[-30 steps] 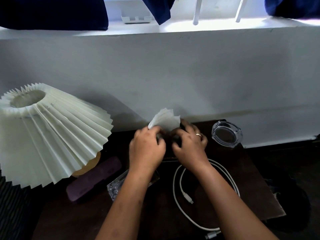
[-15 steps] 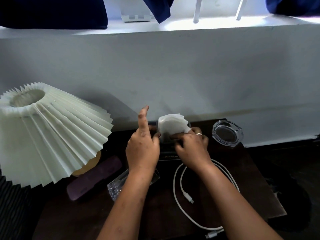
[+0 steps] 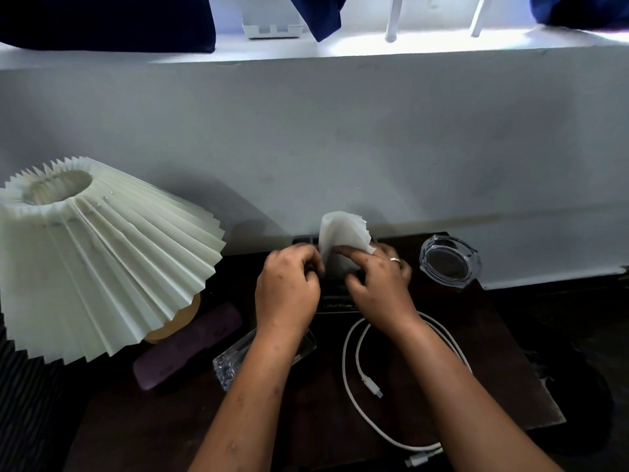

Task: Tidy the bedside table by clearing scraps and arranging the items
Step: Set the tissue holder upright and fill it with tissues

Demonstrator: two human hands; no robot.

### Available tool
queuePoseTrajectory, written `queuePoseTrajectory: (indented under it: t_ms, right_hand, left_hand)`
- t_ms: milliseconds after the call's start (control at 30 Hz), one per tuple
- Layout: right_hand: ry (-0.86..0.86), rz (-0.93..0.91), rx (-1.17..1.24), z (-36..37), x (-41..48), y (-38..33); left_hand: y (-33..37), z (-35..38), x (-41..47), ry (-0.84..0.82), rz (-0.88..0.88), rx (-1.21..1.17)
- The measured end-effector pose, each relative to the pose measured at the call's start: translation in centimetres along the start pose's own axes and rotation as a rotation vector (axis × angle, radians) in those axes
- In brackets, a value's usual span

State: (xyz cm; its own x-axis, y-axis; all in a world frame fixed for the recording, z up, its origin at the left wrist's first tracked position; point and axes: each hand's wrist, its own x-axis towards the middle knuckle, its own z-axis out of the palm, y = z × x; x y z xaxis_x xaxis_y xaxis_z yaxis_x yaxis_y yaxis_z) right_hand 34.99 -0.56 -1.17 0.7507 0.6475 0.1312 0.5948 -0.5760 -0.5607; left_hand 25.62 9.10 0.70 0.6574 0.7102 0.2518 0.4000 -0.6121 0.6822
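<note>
A stack of white tissue sheets (image 3: pixel 342 235) stands upright at the back of the dark bedside table (image 3: pixel 503 362), over a dark box (image 3: pixel 335 299) mostly hidden by my hands. My right hand (image 3: pixel 377 284) pinches the tissues with fingers laid across their front. My left hand (image 3: pixel 289 291) is curled at the tissues' left edge, fingertips touching them. A white charging cable (image 3: pixel 354 362) loops on the table under my right forearm.
A pleated cream lampshade (image 3: pixel 102 253) fills the left side. A dark purple case (image 3: pixel 190 345) and a clear glass block (image 3: pixel 231 362) lie near my left forearm. A round glass ashtray (image 3: pixel 449 260) sits at the back right. A white wall rises directly behind.
The tissues have been turned more upright and shifted slightly right. My left index finger, raised half a second ago, has come down and the hand has curled against the tissues.
</note>
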Motion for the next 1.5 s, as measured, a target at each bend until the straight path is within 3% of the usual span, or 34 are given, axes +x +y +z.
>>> queuePoseTrajectory:
  t_ms: [367,567,733,967,1067,1133,1200,1300,1500]
  right_hand:
    - [0.003,-0.034,-0.041,0.1,-0.1,0.0]
    - [0.072,0.012,0.031,-0.1,0.2,0.2]
    - [0.005,0.012,0.035,0.1,0.1,0.6]
    - [0.328,0.072,0.328,-1.5,0.5,0.7]
    - [0.416,0.236,0.327,-2.1,0.6,1.3]
    - [0.362,0.395,0.246,-2.2,0.8,2.2]
    - [0.157,0.530,0.166,-2.0,0.9,3.1]
    - [-0.064,0.571,0.177,-1.2,0.9,3.1]
    - [0.059,0.475,0.399,-0.5,0.7,1.9]
  left_hand:
    - [-0.1,0.7,-0.2,-0.166,0.022,0.184]
    - [-0.1,0.6,0.0,-0.135,-0.024,0.183]
    - [-0.2,0.4,0.0,-0.183,-0.020,0.187]
    - [-0.4,-0.3,0.4,-0.120,-0.214,0.127]
    - [-0.5,-0.6,0.7,-0.140,-0.292,0.101]
    - [-0.7,-0.6,0.8,-0.139,-0.320,0.096]
    - [-1.1,-0.8,0.9,-0.149,-0.354,0.101]
    - [-1.8,-1.1,1.1,-0.186,-0.390,0.125]
    - [-2.0,-1.2,1.3,-0.159,-0.344,0.044]
